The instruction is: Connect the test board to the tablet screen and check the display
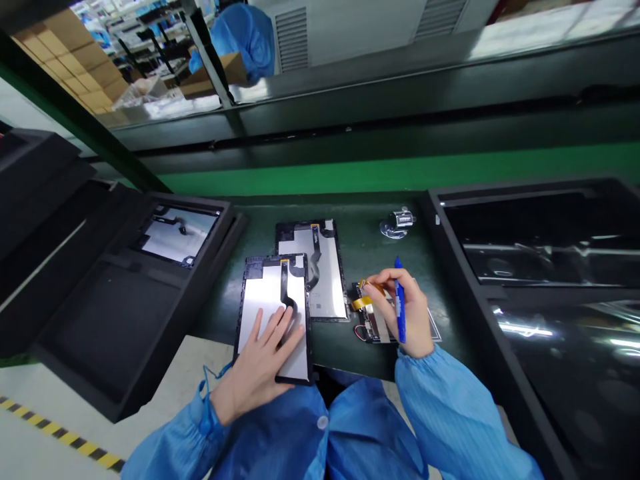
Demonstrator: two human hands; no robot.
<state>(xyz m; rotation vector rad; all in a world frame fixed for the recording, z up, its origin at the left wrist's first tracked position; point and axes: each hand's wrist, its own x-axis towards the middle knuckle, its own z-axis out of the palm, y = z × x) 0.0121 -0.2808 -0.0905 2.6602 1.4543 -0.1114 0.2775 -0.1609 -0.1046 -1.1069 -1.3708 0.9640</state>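
Note:
My left hand (265,353) rests with spread fingers on the silver back of a display panel (260,287), which reaches over the bench's front edge. A black ribbon cable (285,283) runs down that panel to my fingertips. Behind it, partly covered, lies a second display panel (327,293). In my right hand (413,313) a blue marker pen (400,303) is tucked upright against the fingers. Thumb and forefinger of that hand pinch near an orange flex cable (362,303) over a small circuit board assembly (373,323); the hand hides part of it.
A chrome tally counter (400,219) stands at the back of the dark green bench (363,240). On the left, a black foam tray (135,313) holds another panel (177,233). A large black tray (465,267) with dark glossy panels flanks the right. A person in blue (245,40) is beyond the rail.

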